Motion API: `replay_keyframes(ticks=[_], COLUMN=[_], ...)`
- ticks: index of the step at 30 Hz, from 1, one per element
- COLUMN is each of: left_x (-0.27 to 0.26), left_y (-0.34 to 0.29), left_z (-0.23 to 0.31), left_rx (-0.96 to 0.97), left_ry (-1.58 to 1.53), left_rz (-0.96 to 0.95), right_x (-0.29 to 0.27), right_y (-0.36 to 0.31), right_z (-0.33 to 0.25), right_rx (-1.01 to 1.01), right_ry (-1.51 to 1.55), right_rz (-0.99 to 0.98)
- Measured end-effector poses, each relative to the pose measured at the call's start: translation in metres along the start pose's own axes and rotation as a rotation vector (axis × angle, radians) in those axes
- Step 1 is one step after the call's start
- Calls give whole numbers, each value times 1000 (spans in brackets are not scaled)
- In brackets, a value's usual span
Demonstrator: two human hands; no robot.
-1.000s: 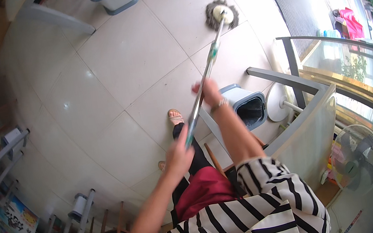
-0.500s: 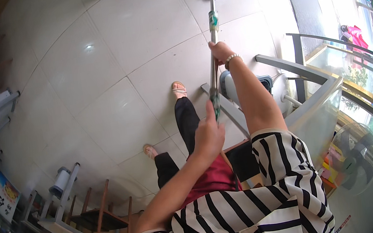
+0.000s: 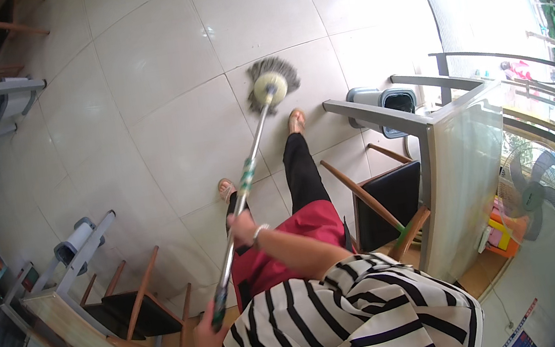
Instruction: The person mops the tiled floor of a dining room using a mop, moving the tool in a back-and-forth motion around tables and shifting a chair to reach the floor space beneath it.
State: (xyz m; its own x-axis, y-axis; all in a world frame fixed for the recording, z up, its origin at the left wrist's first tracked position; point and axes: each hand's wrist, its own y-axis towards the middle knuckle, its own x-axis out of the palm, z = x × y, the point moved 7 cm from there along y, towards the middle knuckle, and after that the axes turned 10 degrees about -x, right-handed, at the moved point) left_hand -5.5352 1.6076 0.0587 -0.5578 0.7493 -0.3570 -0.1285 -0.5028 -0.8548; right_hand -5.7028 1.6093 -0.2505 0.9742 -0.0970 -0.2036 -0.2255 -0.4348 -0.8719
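Note:
A mop with a long metal pole slants across the middle of the view. Its round pale disc and grey string head rest on the tiled floor, just ahead of my feet. Low on the pole, near its dark grip end, my left hand is wrapped round it beside my striped sleeve. Farther up the pole, below a green-and-white joint, my right hand grips it, a beaded bracelet at the wrist. The strings look smeared by motion.
At my right stand a grey-framed table, a dark-seated chair and a grey bin. A fan is by the window. To the left are another table, a chair and a bin.
The mop head has come nearer to my feet and shifted left. Both hands have drawn back toward my body and left with the pole, which now leans the other way.

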Motion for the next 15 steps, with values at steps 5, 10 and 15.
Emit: replay_keyframes(ticks=[5,10,15], left_x=[-40,-13,50], left_y=[-70,-4,139], left_z=[-64,-35,112], left_rx=[-192,-139,-150], left_ry=[208,246,78], left_rz=[96,122,-42], right_x=[102,46,-156], right_y=[-114,-35,90], right_z=[19,7,-99], right_rx=[646,348,56], right_ry=[724,614,566], right_rz=[-485,-394,-106])
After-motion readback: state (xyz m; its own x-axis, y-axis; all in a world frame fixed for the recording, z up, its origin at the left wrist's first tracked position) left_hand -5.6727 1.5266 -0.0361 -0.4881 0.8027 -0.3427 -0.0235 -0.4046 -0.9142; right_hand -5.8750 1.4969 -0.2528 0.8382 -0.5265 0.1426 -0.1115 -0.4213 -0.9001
